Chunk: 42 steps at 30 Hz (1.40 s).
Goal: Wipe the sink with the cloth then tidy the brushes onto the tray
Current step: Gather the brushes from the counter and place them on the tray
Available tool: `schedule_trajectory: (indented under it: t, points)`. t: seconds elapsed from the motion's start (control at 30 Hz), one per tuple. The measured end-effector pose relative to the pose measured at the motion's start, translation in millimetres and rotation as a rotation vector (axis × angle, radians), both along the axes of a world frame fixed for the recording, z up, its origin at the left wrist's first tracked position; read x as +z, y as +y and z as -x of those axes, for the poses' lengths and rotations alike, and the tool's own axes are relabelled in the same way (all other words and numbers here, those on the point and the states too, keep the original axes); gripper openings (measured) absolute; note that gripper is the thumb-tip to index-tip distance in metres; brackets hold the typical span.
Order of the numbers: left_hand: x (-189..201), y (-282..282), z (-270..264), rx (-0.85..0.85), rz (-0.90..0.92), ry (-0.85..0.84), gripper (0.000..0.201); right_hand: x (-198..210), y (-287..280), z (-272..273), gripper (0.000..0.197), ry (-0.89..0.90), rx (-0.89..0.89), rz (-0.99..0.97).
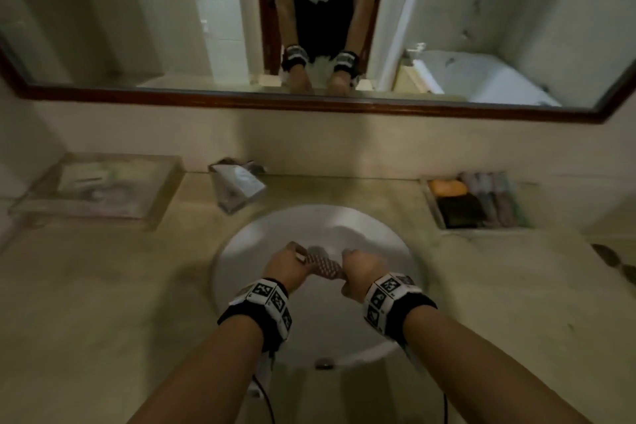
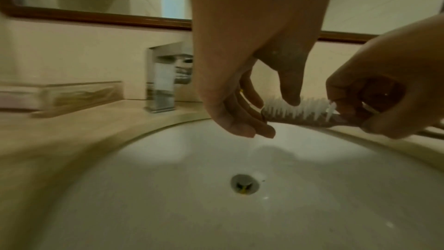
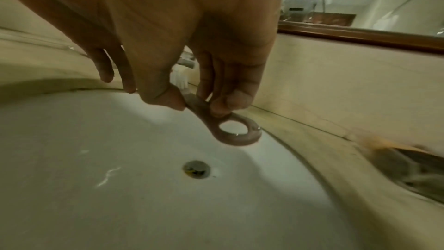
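Pinkish-brown plastic brush with white bristles and a ring-ended handle [image 2: 302,116] is held level over the white oval ceramic sink [image 1: 247,244], well above the round metal drain [image 2: 245,183]. Right hand [image 1: 361,274] is clenched round the handle, thumb and forefinger pinching it just ahead of the ring. Left hand [image 1: 284,267] grasps the bristle end, fingers curled beneath the head and thumb resting on the bristles.

No cloth is visible in any view; whether wiping is complete cannot be confirmed. Step in hand appears to be tidying this brush.

Clear rectangular tray [image 1: 99,188] sits at the counter's rear left corner, left of the square chrome tap [image 1: 237,188]. A recessed holder with soaps [image 1: 478,203] occupies the rear right edge.

Recommendation: hand the brush over to the left hand alone, let drips fall into the basin first, carry it clear of the tap, and lay it flat inside the tray, bristles upward.
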<state>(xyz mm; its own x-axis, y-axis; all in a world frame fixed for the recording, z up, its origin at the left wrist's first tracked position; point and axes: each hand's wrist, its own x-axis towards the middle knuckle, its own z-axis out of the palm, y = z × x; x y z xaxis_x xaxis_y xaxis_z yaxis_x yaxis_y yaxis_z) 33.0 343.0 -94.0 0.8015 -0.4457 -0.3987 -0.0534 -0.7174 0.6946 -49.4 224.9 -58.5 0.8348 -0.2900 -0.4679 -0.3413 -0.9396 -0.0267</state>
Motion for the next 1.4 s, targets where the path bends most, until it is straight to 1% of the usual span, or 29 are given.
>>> schedule_trajectory:
  t: [0.07,0.17,0.3,0.37,0.47,0.5,0.57,0.6,0.63,0.67,0.73,0.77,0.9,1.03,1.13,1.23,1.33,1.4]
  points:
    - [7,-43,8,-0.049,0.010,-0.021,0.033,4,-40,11,0.040,-0.021,-0.052,0.006]
    - [17,-109,18,-0.109,0.021,-0.053,0.033,9,-101,26,0.040,-0.014,-0.084,0.054]
    - [30,-194,26,-0.153,0.049,-0.087,0.036,12,-184,40,0.039,0.000,-0.130,0.085]
    - [34,-232,29,-0.171,0.069,-0.092,0.035,14,-225,45,0.046,-0.051,-0.174,0.074]
    - [39,-283,34,-0.247,0.095,-0.111,0.033,14,-283,51,0.052,-0.125,-0.197,0.067]
    - [41,-299,35,-0.268,0.107,-0.106,0.034,10,-303,52,0.059,-0.153,-0.197,0.083]
    - [41,-319,37,-0.311,0.090,-0.120,0.039,10,-327,56,0.079,-0.206,-0.194,0.074]
    - [37,-331,38,-0.326,0.071,-0.132,0.043,9,-341,58,0.082,-0.216,-0.188,0.062]
    - [33,-341,38,-0.345,0.060,-0.142,0.047,8,-352,59,0.078,-0.201,-0.182,0.059]
    - [29,-349,39,-0.360,0.048,-0.141,0.048,7,-362,60,0.072,-0.181,-0.194,0.055]
    - [20,-364,39,-0.387,0.008,-0.136,0.043,-1,-381,63,0.058,-0.174,-0.221,0.027]
    - [15,-369,39,-0.405,-0.006,-0.134,0.040,-6,-388,65,0.055,-0.172,-0.232,0.018]
    - [1,-384,45,-0.457,-0.039,-0.155,0.034,-27,-405,73,0.065,-0.143,-0.258,-0.034]
    - [-3,-387,48,-0.496,-0.093,-0.199,0.033,-32,-407,74,0.075,-0.134,-0.222,0.021]
    - [-2,-386,48,-0.547,-0.123,-0.231,0.033,-36,-409,72,0.074,-0.132,-0.209,0.037]
    - [1,-384,50,-0.601,-0.152,-0.271,0.030,-33,-408,70,0.073,-0.091,-0.233,0.045]
    - [2,-380,50,-0.614,-0.157,-0.289,0.030,-29,-405,68,0.063,-0.057,-0.247,0.037]
    - [4,-376,49,-0.608,-0.151,-0.284,0.030,-25,-402,69,0.063,-0.068,-0.245,0.060]
